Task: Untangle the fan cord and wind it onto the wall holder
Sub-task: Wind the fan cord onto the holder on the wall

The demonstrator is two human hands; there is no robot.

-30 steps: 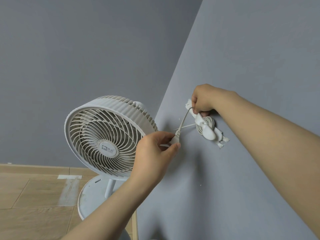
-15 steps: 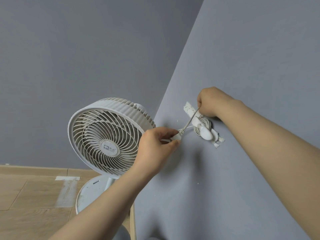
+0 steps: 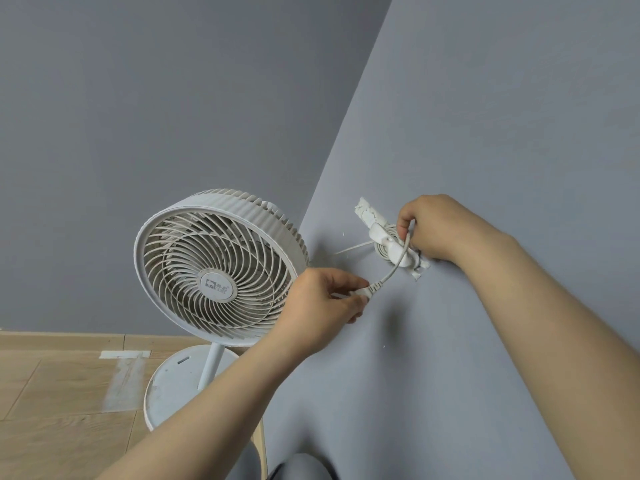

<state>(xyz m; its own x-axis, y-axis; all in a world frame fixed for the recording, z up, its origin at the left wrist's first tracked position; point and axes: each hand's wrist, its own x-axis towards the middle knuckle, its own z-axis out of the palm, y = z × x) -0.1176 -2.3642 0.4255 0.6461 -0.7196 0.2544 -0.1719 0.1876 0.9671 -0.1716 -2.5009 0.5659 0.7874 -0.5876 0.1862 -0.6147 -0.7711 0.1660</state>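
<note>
- One fan (image 3: 221,268), centre-left of frame: white plastic, round grille of thin curved spiral ribs, ribbed outer ring, flat round hub badge with small print too fine to read.
- Slim white pole under fan head, down to one smooth disc base (image 3: 173,386) on floor, lower centre-left.
- One cord (image 3: 394,266), right of centre: thin, white-grey, round section, smooth sheath. Several turns already coiled flat around holder; loose tail curves down-left from coil.
- One plug (image 3: 372,289) at tail end: moulded, ribbed strain relief visible.
- One more thin strand (image 3: 349,248) running left from coil toward fan, taut and straight.
- One holder (image 3: 382,233) on right wall: white plastic, elongated, lying diagonal upper-left to lower-right, rounded front tab over coil, ragged white tape or adhesive at both ends.
- Left hand (image 3: 322,306), centre: thumb and fingers pinched shut on plug, tail leading up-right to coil.
- Right hand (image 3: 433,226), right of centre: fingers curled closed on cord at holder, pressed against wall.
- Hands apart, joined only by cord tail.
- Two bare forearms entering from bottom and right edges.
- Two walls (image 3: 502,116): matte blue-grey paint, meeting in corner behind fan; few small white specks near holder.
- Floor (image 3: 52,393), lower left: light wood-look planks, one pale scuffed strip and one small white tape patch.
</note>
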